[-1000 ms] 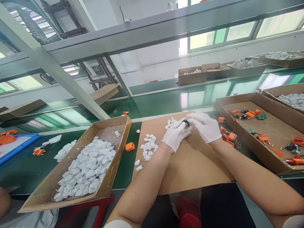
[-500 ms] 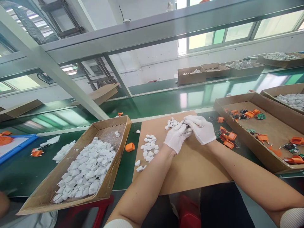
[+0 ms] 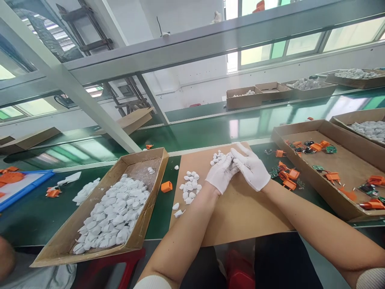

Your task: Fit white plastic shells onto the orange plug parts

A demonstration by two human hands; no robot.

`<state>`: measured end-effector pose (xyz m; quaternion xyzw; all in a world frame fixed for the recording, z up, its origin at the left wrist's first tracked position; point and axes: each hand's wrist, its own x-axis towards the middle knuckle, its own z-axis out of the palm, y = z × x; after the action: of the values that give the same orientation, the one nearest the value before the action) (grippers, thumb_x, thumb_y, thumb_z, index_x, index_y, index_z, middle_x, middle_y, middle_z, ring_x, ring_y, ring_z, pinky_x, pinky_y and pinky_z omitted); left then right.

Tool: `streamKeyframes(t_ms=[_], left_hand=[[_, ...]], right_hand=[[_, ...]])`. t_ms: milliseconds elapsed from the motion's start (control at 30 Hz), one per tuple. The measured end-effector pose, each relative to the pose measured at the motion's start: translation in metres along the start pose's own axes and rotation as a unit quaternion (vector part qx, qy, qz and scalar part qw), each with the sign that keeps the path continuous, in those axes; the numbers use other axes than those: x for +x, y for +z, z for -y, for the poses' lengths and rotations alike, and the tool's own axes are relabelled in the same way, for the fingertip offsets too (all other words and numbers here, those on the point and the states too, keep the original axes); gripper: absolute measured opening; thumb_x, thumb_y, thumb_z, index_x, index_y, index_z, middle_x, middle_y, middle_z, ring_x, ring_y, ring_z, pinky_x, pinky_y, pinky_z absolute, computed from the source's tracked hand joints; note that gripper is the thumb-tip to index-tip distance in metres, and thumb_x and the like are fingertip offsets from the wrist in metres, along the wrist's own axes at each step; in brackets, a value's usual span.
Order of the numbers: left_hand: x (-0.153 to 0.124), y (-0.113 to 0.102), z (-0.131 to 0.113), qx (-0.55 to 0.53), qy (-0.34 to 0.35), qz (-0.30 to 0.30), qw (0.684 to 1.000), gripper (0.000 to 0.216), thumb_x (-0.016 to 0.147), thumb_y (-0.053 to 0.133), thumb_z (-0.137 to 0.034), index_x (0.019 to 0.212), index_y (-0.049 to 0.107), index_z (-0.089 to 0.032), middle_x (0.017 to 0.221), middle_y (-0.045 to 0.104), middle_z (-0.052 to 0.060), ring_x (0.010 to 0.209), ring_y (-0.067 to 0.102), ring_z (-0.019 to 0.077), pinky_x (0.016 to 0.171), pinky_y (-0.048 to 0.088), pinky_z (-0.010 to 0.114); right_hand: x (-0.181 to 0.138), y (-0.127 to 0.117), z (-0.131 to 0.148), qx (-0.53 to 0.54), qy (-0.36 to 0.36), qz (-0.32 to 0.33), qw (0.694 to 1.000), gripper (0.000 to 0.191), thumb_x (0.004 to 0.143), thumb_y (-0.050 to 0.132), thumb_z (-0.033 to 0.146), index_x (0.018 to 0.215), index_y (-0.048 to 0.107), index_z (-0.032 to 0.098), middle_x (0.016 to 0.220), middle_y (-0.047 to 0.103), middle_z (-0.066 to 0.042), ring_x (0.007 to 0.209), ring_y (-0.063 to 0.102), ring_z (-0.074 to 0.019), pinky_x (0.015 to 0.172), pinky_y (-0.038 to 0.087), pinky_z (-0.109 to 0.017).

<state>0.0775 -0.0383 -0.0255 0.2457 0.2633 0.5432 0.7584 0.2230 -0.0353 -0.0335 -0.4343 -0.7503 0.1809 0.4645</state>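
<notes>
Both my hands wear white gloves and meet over the far part of a brown cardboard sheet (image 3: 240,216). My left hand (image 3: 220,176) is curled, with its fingertips pressed against my right hand (image 3: 253,170). The right hand's fingers fold over the left fingertips, and whatever sits between them is hidden. A small heap of white plastic pieces (image 3: 217,156) lies just beyond the left fingertips. A second heap of white pieces (image 3: 190,186) lies on the sheet's left edge.
A cardboard tray (image 3: 144,153) of white pieces stands at the left, an orange part (image 3: 166,186) beside it. At the right, a cardboard tray (image 3: 303,188) holds orange parts and small circuit boards; more orange parts (image 3: 288,178) lie before it. A green conveyor belt (image 3: 210,128) runs behind.
My hands have shifted slightly left and away from me, toward the small white heap. The small dark part seen between the fingers a second ago no longer shows.
</notes>
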Motion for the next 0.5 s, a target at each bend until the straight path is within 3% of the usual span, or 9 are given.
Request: streamKeyframes(t_ms=[100, 200, 367, 500], left_hand=[[0.003, -0.006, -0.005, 0.013, -0.033, 0.046, 0.998, 0.008, 0.090, 0.064, -0.017, 0.094, 0.069, -0.012, 0.089, 0.067, 0.006, 0.079, 0.066, 0.0129, 0.082, 0.058, 0.026], [0.005, -0.011, -0.007, 0.007, -0.071, 0.080, 0.994, 0.011, 0.091, 0.061, -0.018, 0.091, 0.069, -0.011, 0.085, 0.066, 0.008, 0.077, 0.066, 0.0150, 0.077, 0.058, 0.027], [-0.001, -0.007, -0.005, -0.005, -0.084, 0.090, 0.992, 0.012, 0.092, 0.060, -0.016, 0.092, 0.070, -0.012, 0.083, 0.066, 0.006, 0.077, 0.066, 0.0139, 0.075, 0.057, 0.025], [-0.003, -0.004, -0.004, -0.003, -0.066, 0.067, 0.996, 0.009, 0.089, 0.062, -0.013, 0.092, 0.070, -0.011, 0.086, 0.067, 0.007, 0.077, 0.065, 0.0135, 0.080, 0.056, 0.028]], right_hand=[[0.006, -0.009, 0.000, 0.106, 0.109, 0.038, 0.988, 0.052, 0.089, 0.057, 0.056, 0.126, 0.069, 0.021, 0.140, 0.060, -0.006, 0.138, 0.047, -0.0284, 0.118, 0.039, -0.042], [0.011, -0.020, 0.005, 0.167, 0.196, 0.040, 0.966, 0.059, 0.077, 0.071, 0.058, 0.126, 0.069, 0.026, 0.135, 0.063, -0.002, 0.132, 0.054, -0.0288, 0.113, 0.046, -0.041], [0.012, -0.023, 0.013, 0.140, 0.134, 0.033, 0.981, 0.035, 0.075, 0.074, 0.050, 0.104, 0.078, 0.029, 0.126, 0.069, 0.000, 0.128, 0.058, -0.0283, 0.113, 0.045, -0.040], [0.009, -0.014, 0.014, 0.168, 0.151, -0.006, 0.974, 0.031, 0.078, 0.069, 0.047, 0.096, 0.079, 0.025, 0.111, 0.076, -0.003, 0.117, 0.065, -0.0276, 0.106, 0.052, -0.040]])
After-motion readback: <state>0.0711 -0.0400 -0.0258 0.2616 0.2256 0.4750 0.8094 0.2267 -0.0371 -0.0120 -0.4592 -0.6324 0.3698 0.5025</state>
